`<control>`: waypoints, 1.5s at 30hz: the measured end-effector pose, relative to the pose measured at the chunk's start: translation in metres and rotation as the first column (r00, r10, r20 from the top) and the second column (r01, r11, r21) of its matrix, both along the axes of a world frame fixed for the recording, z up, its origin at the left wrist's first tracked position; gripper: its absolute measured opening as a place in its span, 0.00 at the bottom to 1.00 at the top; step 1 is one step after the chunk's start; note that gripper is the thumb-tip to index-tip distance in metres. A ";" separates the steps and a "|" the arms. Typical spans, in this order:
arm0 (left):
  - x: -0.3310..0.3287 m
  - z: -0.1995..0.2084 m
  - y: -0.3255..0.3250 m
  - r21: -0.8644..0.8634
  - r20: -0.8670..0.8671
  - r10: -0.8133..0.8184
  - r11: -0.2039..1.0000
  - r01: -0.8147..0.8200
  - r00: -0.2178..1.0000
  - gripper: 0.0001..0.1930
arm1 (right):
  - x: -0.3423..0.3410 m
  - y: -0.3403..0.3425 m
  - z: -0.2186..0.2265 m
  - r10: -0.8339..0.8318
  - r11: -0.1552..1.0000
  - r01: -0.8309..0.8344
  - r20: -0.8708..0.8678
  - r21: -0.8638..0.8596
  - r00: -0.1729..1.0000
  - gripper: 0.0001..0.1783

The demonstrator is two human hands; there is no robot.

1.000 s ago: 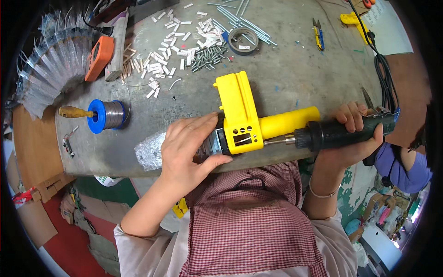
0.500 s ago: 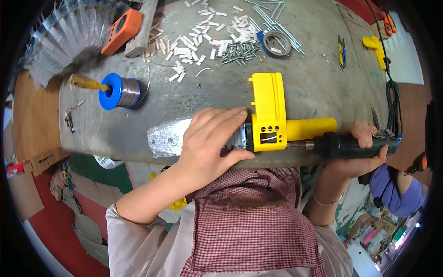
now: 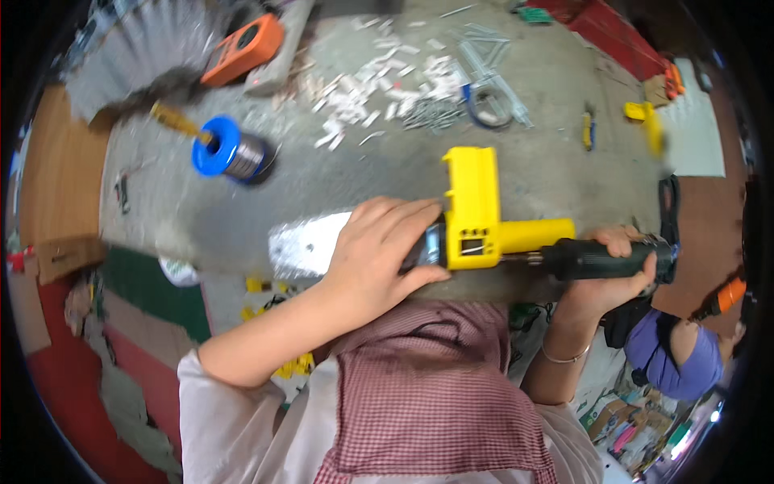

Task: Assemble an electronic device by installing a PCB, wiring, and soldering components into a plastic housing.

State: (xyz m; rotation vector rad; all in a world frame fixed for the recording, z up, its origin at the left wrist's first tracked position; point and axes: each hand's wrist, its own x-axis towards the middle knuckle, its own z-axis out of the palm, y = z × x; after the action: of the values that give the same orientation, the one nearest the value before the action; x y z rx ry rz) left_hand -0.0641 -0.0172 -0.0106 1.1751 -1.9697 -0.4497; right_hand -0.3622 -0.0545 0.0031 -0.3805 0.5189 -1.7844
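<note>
A yellow plastic tool housing (image 3: 474, 194) with a yellow handle (image 3: 536, 234) lies at the near edge of the bench. From its left side extends a flat plate in clear plastic wrap (image 3: 302, 246). My left hand (image 3: 375, 246) is clasped over the dark section between plate and housing, thumb on the near side. In my right hand (image 3: 619, 278) is a dark green electric screwdriver (image 3: 592, 260), held level. Its bit points left and meets the right side of the housing, by the handle; the exact contact is blurred.
Beyond my hands lie white strips (image 3: 387, 73), a heap of screws (image 3: 435, 113), metal rods (image 3: 492, 60) and a tape roll (image 3: 488, 109). A blue wire spool (image 3: 216, 153) stands left, cutters (image 3: 589, 129) far right. Another person in purple (image 3: 673, 355) is at the right.
The whole view has shifted and blurred a little. My hands keep their grips on the yellow tool and the screwdriver, with the bit still at the housing's right side.
</note>
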 end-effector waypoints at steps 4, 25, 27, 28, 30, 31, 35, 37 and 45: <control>0.009 0.013 0.001 0.080 0.236 -0.035 0.997 0.016 0.971 0.41 | -0.003 -0.025 0.040 0.143 0.953 -0.062 -0.259 0.295 0.955 0.25; 0.090 0.045 -0.065 0.872 0.027 -0.334 0.468 0.141 0.942 0.14 | -0.241 -0.046 0.018 0.536 0.629 0.731 -0.535 -0.263 -0.653 0.30; 0.074 0.050 -0.056 0.752 0.152 -0.319 0.652 0.100 0.935 0.17 | -0.244 -0.044 0.017 0.574 0.679 0.694 -0.416 -0.239 -0.705 0.29; 0.065 0.054 -0.049 0.593 0.269 -0.277 0.803 0.068 0.923 0.19 | -0.245 -0.045 0.023 0.576 0.679 0.696 -0.418 -0.235 -0.703 0.29; 0.057 0.057 -0.032 0.576 0.354 -0.215 0.817 -0.032 0.910 0.24 | -0.242 -0.043 0.032 0.569 0.704 0.678 -0.404 -0.212 -0.716 0.27; 0.061 0.043 -0.018 0.537 0.373 -0.131 0.838 -0.099 0.919 0.25 | -0.244 -0.035 0.033 0.566 0.704 0.679 -0.411 -0.210 -0.715 0.27; 0.047 0.047 0.000 -0.010 0.478 0.105 0.993 -0.114 0.872 0.24 | -0.215 -0.012 0.052 0.134 0.694 0.664 -0.855 -0.280 -0.500 0.16; 0.034 0.074 0.002 -0.285 0.452 0.182 0.957 -0.051 0.874 0.20 | -0.174 -0.001 0.088 0.070 0.767 0.611 -0.921 -0.197 -0.384 0.12; -0.105 0.084 -0.002 0.499 -0.437 -0.554 0.507 0.703 0.709 0.54 | -0.004 0.003 0.163 0.358 0.932 -0.195 -0.694 0.305 0.624 0.22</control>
State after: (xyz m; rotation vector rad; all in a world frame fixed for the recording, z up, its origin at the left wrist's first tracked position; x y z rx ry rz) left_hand -0.1691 -0.0192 0.0736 0.6346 -2.0476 -1.6963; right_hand -0.3665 -0.0511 0.1660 -1.0134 1.1446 -1.1902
